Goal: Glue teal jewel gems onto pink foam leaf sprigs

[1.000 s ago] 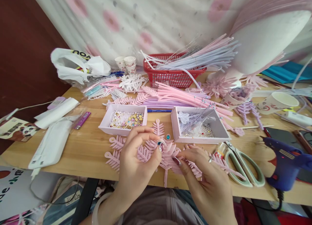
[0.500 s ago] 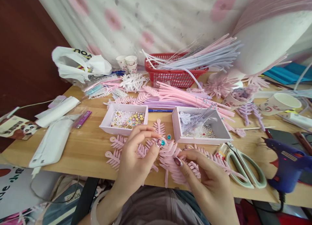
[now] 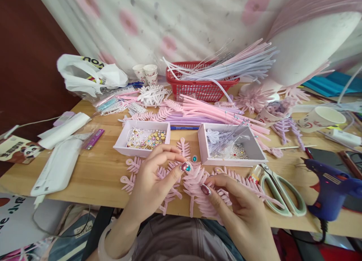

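Between the thumb and forefinger of my left hand (image 3: 158, 183) is a round blue-green gem (image 3: 188, 168) with a sparkling rim. My right hand (image 3: 239, 206) pinches the edge of a pink pipe-cleaner leaf (image 3: 195, 178), whose short fringed strands fan out below both hands. A second blue-green gem (image 3: 194, 159) lies just beyond the leaf. Similar pink leaves (image 3: 132, 164) spread over the tabletop around my hands, some partly covered by my fingers.
Behind my hands stand two open white boxes, one with beads and gold pieces (image 3: 120, 147), one with pearls (image 3: 226, 162). Scissors (image 3: 278, 187) and a blue glue gun (image 3: 329, 189) are at the right. A red basket (image 3: 195, 90) of pipe cleaners stands at the back.
The view has shifted slightly. My hands keep nearly the same places, with the gem still in my left fingertips and the leaf in my right.
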`<state>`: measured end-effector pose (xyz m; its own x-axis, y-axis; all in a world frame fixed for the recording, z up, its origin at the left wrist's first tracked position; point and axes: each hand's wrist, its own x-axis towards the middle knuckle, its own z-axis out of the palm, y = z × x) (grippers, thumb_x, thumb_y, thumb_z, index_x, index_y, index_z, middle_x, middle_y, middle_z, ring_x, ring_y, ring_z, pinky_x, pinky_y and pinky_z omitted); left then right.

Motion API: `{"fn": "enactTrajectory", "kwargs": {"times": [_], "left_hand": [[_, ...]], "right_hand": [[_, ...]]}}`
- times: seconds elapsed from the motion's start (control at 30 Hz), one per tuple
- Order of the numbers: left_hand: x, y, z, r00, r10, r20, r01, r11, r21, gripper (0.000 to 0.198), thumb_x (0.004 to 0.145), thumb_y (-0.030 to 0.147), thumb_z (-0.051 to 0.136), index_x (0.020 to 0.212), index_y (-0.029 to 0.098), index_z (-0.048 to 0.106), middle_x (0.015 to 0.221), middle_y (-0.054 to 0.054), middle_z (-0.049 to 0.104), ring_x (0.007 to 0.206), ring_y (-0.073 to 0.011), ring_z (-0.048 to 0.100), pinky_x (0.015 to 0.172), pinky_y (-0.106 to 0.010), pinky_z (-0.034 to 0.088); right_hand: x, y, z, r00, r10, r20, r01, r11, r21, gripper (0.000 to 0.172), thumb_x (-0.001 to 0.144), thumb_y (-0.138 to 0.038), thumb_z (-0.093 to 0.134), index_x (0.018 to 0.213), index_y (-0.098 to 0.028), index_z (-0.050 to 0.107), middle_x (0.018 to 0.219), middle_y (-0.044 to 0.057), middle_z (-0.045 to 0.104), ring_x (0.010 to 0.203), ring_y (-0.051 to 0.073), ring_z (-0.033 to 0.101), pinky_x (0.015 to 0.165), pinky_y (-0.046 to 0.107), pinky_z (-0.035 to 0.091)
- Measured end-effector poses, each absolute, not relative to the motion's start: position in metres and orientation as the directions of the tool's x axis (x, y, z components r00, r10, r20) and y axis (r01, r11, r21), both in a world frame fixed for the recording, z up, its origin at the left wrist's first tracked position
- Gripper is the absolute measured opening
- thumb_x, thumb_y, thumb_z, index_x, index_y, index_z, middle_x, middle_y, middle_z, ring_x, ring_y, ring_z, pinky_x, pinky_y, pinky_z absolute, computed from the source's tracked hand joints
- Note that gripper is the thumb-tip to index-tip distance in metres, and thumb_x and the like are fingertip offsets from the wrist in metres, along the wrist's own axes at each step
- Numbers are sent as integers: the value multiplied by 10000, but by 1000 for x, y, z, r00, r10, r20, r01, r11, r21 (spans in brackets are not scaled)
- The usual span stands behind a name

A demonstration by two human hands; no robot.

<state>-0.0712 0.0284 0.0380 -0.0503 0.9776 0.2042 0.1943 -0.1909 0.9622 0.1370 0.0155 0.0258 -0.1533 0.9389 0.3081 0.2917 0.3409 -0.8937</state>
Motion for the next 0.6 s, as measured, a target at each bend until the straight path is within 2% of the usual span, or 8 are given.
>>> {"fn": "enactTrajectory", "kwargs": {"times": [0.17, 0.37, 0.6], "left_hand": [[-82, 32, 42, 20, 990, 141, 145, -143, 979, 121, 918, 218, 763, 897, 331, 802, 1112, 13, 651, 1134, -160, 620, 1025, -264, 440], [-83, 34, 45, 19, 992, 122, 113, -124, 986, 74, 894, 250, 795, 860, 314, 813, 1099, -5, 670, 1127, -189, 635, 1038, -307, 447], [-83, 29, 42, -46, 986, 161, 122, -154, 981, 128, 1003, 345, 689, 982, 333, 815, 1138, -16, 675, 1155, -180, 633, 1004, -268, 491]], "right_hand": [[139, 15, 29, -180, 940, 291, 269, 332, -904, 97, 975, -220, 693, 958, -306, 736, 885, -64, 783, 799, 88, 744, 745, 96, 555], [140, 15, 29, -205, 942, 267, 270, 317, -909, 105, 978, -209, 677, 950, -296, 730, 883, -52, 771, 804, 100, 734, 739, 114, 556], [141, 15, 24, -211, 949, 235, 288, 291, -912, 68, 995, -257, 688, 987, -301, 739, 931, -37, 791, 857, 113, 746, 772, 122, 564]]}}
